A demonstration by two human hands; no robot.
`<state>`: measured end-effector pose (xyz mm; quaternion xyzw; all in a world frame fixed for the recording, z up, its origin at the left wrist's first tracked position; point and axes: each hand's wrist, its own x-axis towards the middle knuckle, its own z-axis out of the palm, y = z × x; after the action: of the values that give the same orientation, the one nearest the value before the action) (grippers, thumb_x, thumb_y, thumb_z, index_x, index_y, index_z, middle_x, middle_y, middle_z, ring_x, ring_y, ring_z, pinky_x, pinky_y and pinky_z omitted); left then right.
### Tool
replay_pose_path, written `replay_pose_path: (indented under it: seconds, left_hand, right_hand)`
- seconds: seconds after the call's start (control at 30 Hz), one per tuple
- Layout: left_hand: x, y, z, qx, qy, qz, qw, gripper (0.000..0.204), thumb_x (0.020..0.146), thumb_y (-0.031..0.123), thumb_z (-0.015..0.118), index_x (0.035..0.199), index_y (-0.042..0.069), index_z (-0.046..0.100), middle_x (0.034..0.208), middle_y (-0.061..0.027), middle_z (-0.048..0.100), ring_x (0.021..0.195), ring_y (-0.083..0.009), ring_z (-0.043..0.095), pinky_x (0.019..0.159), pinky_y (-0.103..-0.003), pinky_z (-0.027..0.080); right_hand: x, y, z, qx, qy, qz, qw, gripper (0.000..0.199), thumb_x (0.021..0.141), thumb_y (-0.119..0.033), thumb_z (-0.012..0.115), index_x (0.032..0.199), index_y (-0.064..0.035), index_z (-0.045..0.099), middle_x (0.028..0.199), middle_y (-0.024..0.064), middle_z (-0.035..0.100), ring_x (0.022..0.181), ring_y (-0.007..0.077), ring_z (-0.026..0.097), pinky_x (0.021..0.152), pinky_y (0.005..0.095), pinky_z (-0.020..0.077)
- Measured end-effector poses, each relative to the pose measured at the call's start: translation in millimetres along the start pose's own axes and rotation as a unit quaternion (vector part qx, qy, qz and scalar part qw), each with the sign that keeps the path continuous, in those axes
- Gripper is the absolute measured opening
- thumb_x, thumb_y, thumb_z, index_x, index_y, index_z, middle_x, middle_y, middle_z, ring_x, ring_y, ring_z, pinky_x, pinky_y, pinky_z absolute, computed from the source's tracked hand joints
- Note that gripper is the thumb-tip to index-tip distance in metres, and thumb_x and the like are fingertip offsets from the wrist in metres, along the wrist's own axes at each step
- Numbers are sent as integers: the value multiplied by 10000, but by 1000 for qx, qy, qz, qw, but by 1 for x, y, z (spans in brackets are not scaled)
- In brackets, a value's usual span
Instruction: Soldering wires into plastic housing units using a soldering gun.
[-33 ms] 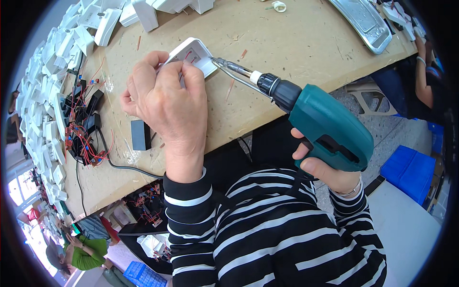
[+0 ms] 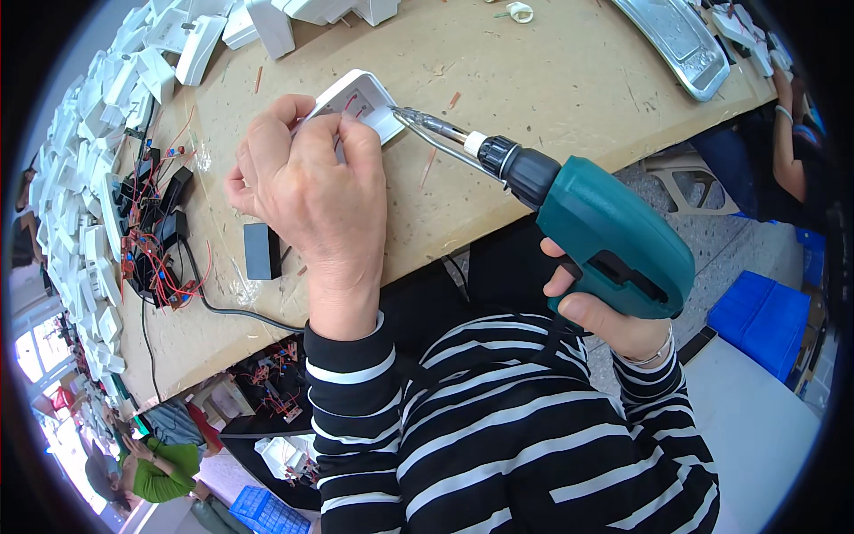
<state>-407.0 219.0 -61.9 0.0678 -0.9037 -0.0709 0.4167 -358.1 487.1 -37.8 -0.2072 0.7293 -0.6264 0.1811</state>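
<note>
My left hand (image 2: 313,173) rests on the tabletop with its fingers closed around an open white plastic housing (image 2: 384,93). Inside the housing a thin red wire (image 2: 350,103) shows; my fingers hide the rest of the interior. In my right hand (image 2: 609,322) is a green soldering gun (image 2: 614,240), gripped by its handle. The gun's metal tip, with a thin feed tube beside it, points left and reaches the right edge of the housing. I cannot tell whether it touches. A black rectangular block (image 2: 261,252) lies by my left wrist.
White housings (image 2: 80,214) are heaped along the left edge. Red-wired black parts (image 2: 160,240) lie beside them, near a dark cable (image 2: 218,309). A metal tray (image 2: 685,53) sits at the far right. Other people's arms show at the right and lower left. A blue bin (image 2: 761,320) stands below the table.
</note>
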Motion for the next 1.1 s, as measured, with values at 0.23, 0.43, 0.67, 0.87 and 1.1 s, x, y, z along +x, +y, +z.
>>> replay_pose_path:
  seconds: [0.23, 0.43, 0.67, 0.87, 1.1]
  left_hand:
    - [1, 0, 0, 3, -2, -4, 1000, 59, 703, 103, 664, 654, 72, 679, 940, -11, 617, 905, -207, 555, 839, -407, 308]
    - [2, 3, 0, 2, -13, -14, 1000, 74, 712, 104, 654, 656, 66, 686, 919, -4, 596, 901, -206, 536, 838, -402, 307]
    - [3, 4, 0, -9, -13, -15, 1000, 74, 707, 101, 654, 653, 63, 688, 915, -3, 595, 887, -202, 536, 832, -396, 306]
    - [2, 3, 0, -4, -10, -14, 1000, 72, 702, 94, 647, 648, 64, 685, 910, -2, 591, 872, -196, 533, 825, -390, 304]
    - [3, 4, -1, -7, -14, -14, 1000, 75, 700, 98, 641, 649, 64, 684, 912, 1, 588, 852, -197, 525, 819, -388, 304]
  right_hand:
    - [5, 4, 4, 26, 3, -19, 999, 612, 808, 0, 731, 1357, -2, 460, 1214, 218, 608, 883, 191, 669, 755, 299, 553]
    - [9, 5, 6, 10, 0, 1, 1000, 602, 807, 2, 728, 1349, -7, 468, 1212, 206, 612, 889, 181, 666, 764, 298, 552]
    - [16, 0, 13, 30, 26, 39, 998, 590, 798, -1, 728, 1335, -13, 484, 1192, 167, 618, 888, 161, 655, 773, 295, 555]
    - [24, -5, 18, 37, 25, 43, 998, 550, 797, -9, 731, 1303, -14, 515, 1160, 152, 627, 883, 158, 655, 772, 294, 555]
    - [34, -9, 31, 73, 114, 14, 991, 314, 769, -38, 783, 1043, 21, 641, 807, 76, 682, 729, 128, 676, 675, 240, 545]
